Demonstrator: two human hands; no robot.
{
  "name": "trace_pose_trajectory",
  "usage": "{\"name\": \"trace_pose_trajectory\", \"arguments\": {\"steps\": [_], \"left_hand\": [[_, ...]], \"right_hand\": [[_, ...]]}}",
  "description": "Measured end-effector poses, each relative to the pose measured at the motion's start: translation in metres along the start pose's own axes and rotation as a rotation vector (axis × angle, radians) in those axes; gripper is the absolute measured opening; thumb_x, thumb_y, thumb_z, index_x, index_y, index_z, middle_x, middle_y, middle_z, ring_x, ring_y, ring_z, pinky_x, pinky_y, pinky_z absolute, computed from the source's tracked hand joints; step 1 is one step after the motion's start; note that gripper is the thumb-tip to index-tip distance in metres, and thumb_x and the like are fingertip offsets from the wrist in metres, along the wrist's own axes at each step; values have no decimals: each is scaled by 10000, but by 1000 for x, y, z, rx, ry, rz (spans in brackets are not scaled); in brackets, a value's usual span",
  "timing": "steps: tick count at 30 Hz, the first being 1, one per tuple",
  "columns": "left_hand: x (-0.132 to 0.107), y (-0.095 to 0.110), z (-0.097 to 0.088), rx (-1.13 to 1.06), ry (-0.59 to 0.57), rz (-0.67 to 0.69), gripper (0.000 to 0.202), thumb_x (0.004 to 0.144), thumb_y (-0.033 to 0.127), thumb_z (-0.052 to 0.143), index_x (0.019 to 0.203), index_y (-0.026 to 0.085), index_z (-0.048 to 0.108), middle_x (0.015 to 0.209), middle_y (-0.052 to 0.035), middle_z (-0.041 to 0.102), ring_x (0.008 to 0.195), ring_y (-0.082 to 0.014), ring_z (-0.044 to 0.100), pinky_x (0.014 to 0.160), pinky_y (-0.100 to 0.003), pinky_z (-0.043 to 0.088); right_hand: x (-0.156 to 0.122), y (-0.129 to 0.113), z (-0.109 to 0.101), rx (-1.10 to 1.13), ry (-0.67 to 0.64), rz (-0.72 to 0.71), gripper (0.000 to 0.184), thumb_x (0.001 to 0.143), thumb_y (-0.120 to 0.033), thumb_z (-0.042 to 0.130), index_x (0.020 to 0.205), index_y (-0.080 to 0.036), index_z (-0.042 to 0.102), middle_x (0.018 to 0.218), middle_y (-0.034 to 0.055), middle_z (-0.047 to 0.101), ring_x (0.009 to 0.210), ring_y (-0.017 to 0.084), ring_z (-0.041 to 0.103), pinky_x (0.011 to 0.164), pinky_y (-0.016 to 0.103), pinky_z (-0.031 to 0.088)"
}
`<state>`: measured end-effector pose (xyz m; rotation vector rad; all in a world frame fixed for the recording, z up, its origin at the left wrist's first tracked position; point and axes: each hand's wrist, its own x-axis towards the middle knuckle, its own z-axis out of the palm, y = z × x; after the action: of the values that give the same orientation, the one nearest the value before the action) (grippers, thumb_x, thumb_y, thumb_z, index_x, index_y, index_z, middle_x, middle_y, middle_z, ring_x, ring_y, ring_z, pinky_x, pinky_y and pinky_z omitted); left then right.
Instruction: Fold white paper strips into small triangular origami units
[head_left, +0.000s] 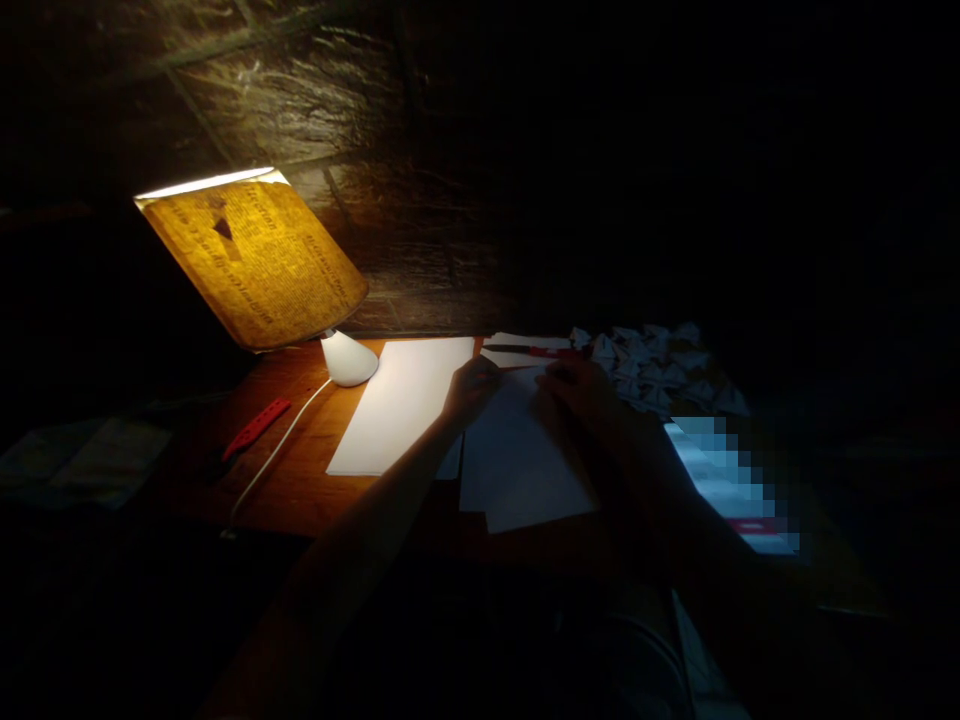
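Observation:
In the dim lamplight my left hand (471, 388) pinches the far edge of a white sheet of paper (517, 460) that lies on the wooden table (300, 470). On the same sheet's far right corner rests my right hand (581, 392), fingers curled in shadow. A second white sheet (401, 405) lies just left of it. Beyond my hands a red-handled tool (536, 351) lies on more paper.
A small white lamp (349, 358) with a yellow printed paper shade (255, 255) stands at the far left, its cord trailing toward me. A red ruler-like strip (255, 428) lies left. Several folded white paper pieces (660, 370) are heaped at the right, beside a lit screen (731, 485).

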<state>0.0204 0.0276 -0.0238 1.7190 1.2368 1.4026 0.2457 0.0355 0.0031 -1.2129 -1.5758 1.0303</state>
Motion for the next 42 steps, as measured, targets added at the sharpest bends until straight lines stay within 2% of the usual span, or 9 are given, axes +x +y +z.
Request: {"name": "trace_pose_trajectory", "arguments": {"steps": [4,10,19,23,27,31,35,38,42], "left_hand": [[-1,5,1,-65,7,-52,215,742,373,761,735,188,651,749,-6,628,735,-160,598,692,-280,473],[-1,11,0,-110,3,-72,240,721,387,769,708,187,639,729,1,624,724,-155,584,698,-280,460],[-2,19,0,-111,7,-95,226,704,373,767,687,192,631,699,5,606,714,-157,561,658,-268,425],[-3,20,-1,-116,62,-106,227,692,377,762,670,188,639,670,18,591,672,-140,525,648,-265,404],[-3,21,-2,-106,124,-133,218,705,380,751,675,189,650,645,21,585,643,-132,500,614,-258,369],[-3,20,-4,-97,140,-137,223,727,379,746,663,195,637,625,30,555,624,-126,484,599,-257,363],[-1,16,-5,-106,148,-157,212,731,362,755,662,199,638,601,40,525,610,-124,489,578,-247,372],[-1,13,-6,-147,181,-195,190,725,340,760,663,202,646,595,44,525,602,-122,493,561,-236,369],[-1,11,-7,-144,189,-206,186,758,360,748,700,205,663,631,31,548,628,-133,505,567,-239,371]], "right_hand": [[-3,-4,1,99,-50,69,277,686,-454,813,656,-224,662,621,-5,641,623,169,572,611,304,434],[-4,-5,5,313,-99,187,503,530,-604,923,630,-225,606,559,-43,564,548,128,513,561,285,406],[-3,-1,4,307,-86,195,454,586,-575,926,658,-223,650,614,-13,638,616,156,589,622,310,474],[-2,1,6,259,-55,194,470,558,-606,926,657,-218,680,697,15,705,693,168,629,676,312,501],[-3,0,6,211,-101,195,503,552,-645,911,620,-211,666,659,13,680,647,152,591,625,294,472],[-5,-2,5,169,-69,141,508,580,-640,910,592,-217,628,605,-6,638,596,139,559,586,288,454],[-6,-1,4,142,-67,161,526,602,-663,908,606,-217,630,590,-8,644,567,138,560,544,276,444],[-6,1,4,123,-86,175,493,645,-634,895,612,-212,642,590,-1,648,563,135,554,547,276,439],[-2,5,5,77,-105,122,389,737,-540,821,623,-217,638,625,7,644,610,146,554,598,290,435]]}}
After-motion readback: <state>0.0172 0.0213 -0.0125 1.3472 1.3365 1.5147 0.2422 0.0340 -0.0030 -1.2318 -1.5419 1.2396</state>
